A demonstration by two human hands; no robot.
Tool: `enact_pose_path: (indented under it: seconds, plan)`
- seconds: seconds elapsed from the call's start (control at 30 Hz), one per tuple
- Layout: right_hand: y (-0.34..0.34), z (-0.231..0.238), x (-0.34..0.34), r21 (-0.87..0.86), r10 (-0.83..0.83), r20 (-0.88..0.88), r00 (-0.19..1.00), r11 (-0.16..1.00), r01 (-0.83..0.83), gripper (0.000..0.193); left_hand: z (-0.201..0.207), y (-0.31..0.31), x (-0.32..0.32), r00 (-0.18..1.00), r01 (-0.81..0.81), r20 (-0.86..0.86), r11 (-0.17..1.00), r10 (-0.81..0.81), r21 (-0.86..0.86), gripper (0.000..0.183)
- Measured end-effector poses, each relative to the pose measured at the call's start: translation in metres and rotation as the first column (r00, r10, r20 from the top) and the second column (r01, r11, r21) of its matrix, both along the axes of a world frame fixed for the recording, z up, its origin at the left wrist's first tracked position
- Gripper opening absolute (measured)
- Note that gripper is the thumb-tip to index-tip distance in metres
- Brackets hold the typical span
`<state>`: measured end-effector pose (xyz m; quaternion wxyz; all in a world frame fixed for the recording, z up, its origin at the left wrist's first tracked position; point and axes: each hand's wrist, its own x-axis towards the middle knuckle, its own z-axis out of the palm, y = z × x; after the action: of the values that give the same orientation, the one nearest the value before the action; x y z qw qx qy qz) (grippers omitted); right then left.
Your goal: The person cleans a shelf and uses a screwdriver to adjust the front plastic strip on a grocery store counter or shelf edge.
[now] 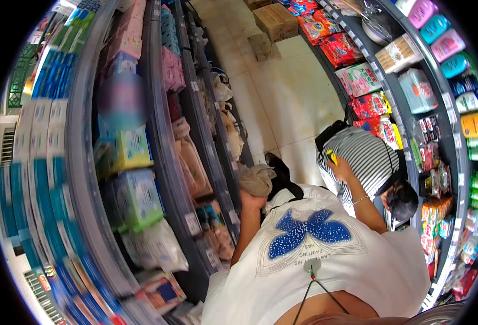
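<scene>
Just ahead of the white shirt [347, 276], toward its left, one beige cloth bundle [257, 180] is clasped in the left hand [252, 200], whose fingers are partly hidden by it. Ahead of the shirt and toward its right, the right hand [342, 170] pinches one small yellow-and-black object [332, 157], too small to identify. Close beside the shirt's right, one person in a striped top [377, 149] bends low, taking up part of the aisle floor [282, 108]. Well ahead of the shirt, one large brown carton [275, 21] stands on the tiles. Left of the shirt, a shelf [167, 157] carries one yellow pack [135, 147] and one green-and-blue pack [142, 197]. Far right and ahead of the shirt, pink and teal bottles [435, 29] alternate, four showing nearly whole. White price labels [192, 222] line the shelf edges, too small to read; the shirt bears one blue butterfly [309, 233] and dark lettering.
</scene>
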<state>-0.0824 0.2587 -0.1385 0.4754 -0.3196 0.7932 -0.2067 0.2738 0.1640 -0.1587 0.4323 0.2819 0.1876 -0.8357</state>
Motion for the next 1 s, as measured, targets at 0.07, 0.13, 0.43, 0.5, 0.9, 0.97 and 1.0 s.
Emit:
enact_pose_path:
  seconds: [0.07, 0.13, 0.43, 0.5, 0.9, 0.97, 1.0]
  plan:
    - [-0.013, -0.027, -0.014, 0.194, -0.008, -0.036, 0.999, 0.981, 0.015, 0.038, -0.004, -0.053, -0.015, 0.967, 0.09, 0.252, 0.977, -0.039, -0.192, 0.04]
    - [-0.025, -0.028, -0.022, 0.331, 0.075, -0.053, 0.996, 0.942, -0.053, 0.046, -0.009, -0.105, -0.028, 0.873, 0.195, 0.488, 0.918, -0.001, -0.346, 0.041]
    - [-0.104, -0.071, -0.117, 0.585, -0.208, 0.012, 0.978, 0.795, 0.162, 0.028, -0.006, -0.32, -0.073, 0.994, 0.025, -0.102, 0.992, -0.038, -0.126, 0.046]
    - [-0.162, -0.082, -0.156, 0.501, -0.185, 0.018, 0.983, 0.852, 0.151, 0.03, -0.009, -0.364, -0.089, 0.995, 0.049, 0.088, 0.998, -0.045, -0.046, 0.045]
    - [-0.606, -0.05, -0.329, 0.143, 0.174, -0.479, 0.861, 0.983, -0.119, 0.039, -0.044, -0.581, -0.169, 0.952, 0.077, 0.294, 0.995, -0.09, 0.058, 0.04]
    - [-0.662, -0.057, -0.343, 0.167, 0.256, -0.446, 0.857, 0.965, -0.201, 0.039, -0.047, -0.598, -0.182, 0.905, 0.105, 0.412, 0.994, -0.109, 0.031, 0.04]
    - [-0.689, -0.062, -0.346, 0.174, 0.28, -0.436, 0.855, 0.959, -0.225, 0.039, -0.05, -0.607, -0.189, 0.875, 0.12, 0.471, 0.993, -0.116, 0.022, 0.04]
